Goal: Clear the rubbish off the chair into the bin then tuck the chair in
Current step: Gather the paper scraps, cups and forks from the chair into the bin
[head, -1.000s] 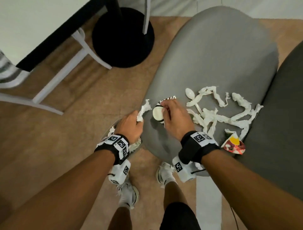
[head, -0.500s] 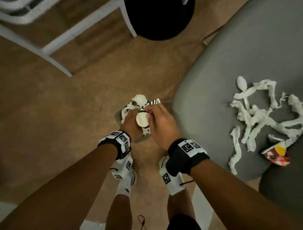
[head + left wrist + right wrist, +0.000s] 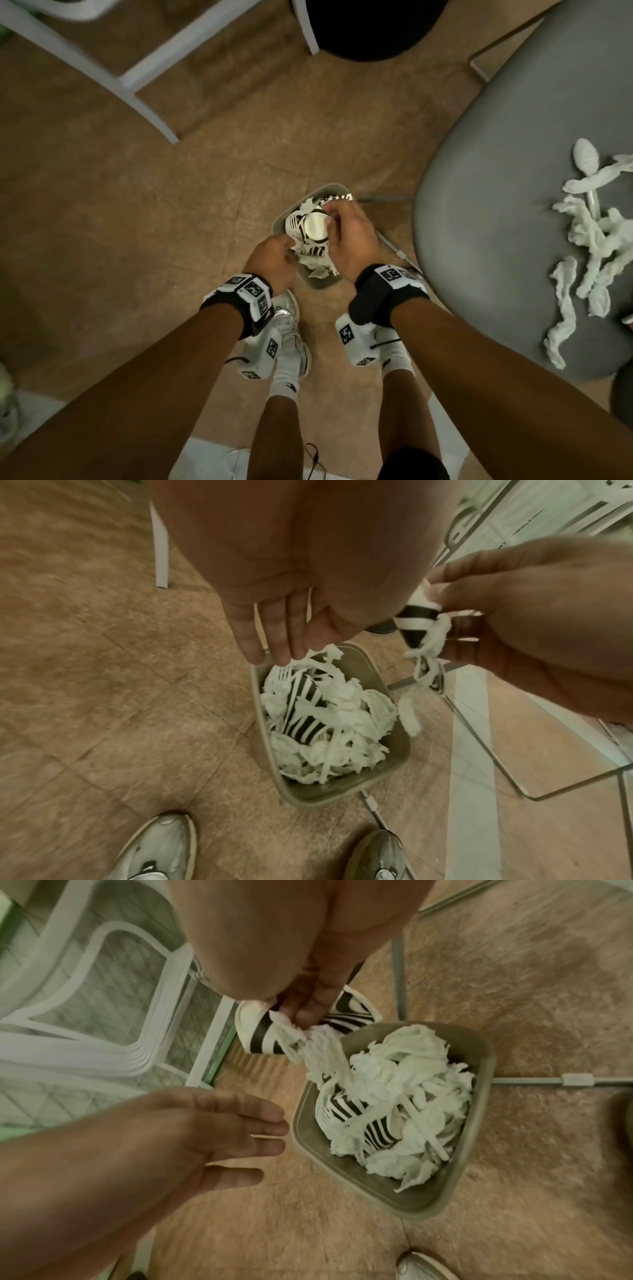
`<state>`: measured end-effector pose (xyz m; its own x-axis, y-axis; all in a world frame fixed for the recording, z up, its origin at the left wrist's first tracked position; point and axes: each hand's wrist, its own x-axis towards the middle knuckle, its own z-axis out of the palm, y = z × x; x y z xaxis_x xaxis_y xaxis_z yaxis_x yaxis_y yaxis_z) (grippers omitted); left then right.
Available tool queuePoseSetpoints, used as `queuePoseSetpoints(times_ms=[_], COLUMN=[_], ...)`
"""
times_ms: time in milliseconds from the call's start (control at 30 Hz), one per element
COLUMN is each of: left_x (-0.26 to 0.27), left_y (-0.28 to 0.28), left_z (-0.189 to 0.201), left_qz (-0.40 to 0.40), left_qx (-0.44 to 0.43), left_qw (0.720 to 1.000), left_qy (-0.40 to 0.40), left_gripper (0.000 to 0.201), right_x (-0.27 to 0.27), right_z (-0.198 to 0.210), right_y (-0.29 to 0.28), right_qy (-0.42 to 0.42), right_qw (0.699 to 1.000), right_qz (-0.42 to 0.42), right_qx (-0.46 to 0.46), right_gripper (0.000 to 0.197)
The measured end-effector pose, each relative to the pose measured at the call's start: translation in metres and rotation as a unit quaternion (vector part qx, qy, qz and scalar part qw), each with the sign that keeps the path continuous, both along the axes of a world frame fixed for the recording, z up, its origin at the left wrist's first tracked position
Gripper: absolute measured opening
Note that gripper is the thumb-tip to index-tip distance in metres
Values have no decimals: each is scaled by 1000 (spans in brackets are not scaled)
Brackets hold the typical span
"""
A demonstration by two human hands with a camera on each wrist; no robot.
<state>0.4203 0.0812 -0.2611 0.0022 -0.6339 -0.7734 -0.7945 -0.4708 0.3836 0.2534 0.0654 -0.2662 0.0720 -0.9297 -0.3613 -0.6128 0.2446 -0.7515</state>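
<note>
A small beige bin (image 3: 320, 282) (image 3: 394, 775) (image 3: 404, 1199) stands on the floor, full of white tissue scraps and a striped paper cup. My right hand (image 3: 346, 236) (image 3: 308, 1007) holds a black-and-white striped cup (image 3: 315, 226) (image 3: 416, 615) (image 3: 260, 1031) and a tissue strip (image 3: 418, 685) (image 3: 315, 1053) just above the bin. My left hand (image 3: 274, 257) (image 3: 274, 642) (image 3: 240, 1137) hovers at the bin's edge, fingers straight and empty. The grey chair seat (image 3: 496, 205) at the right carries tissue strips (image 3: 589, 246) and a white plastic spoon (image 3: 586, 161).
White chair legs (image 3: 137, 78) and a black round base (image 3: 373, 27) stand on the brown floor beyond the bin. A grey metal chair frame (image 3: 496, 764) with a cable runs beside the bin. My two shoes (image 3: 154, 848) are just in front of it.
Both hands moved from the chair seat over to the bin. The left hand let its tissue drop and is empty now. The right hand still carries the striped cup.
</note>
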Motion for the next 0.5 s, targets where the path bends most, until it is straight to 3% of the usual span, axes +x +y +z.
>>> queuePoseSetpoints(times_ms=[100,233,500], left_x=[15,22,-18], left_y=[5,7,-15], left_z=[-5,-6,40], left_qz=[-6,-14,-32], left_qx=[1,-5,-41], left_qw=[1000,1000,999], left_qy=[-9,-12,-11], left_gripper=[41,39,33], right_x=[13,8,-31], right_z=[-20,-30,24], right_y=[7,20,10], right_qy=[-4,40,24], right_qw=[999,981,974], right_qz=[15,97,77], right_qx=[35,162,214], right_gripper=[26,43,31])
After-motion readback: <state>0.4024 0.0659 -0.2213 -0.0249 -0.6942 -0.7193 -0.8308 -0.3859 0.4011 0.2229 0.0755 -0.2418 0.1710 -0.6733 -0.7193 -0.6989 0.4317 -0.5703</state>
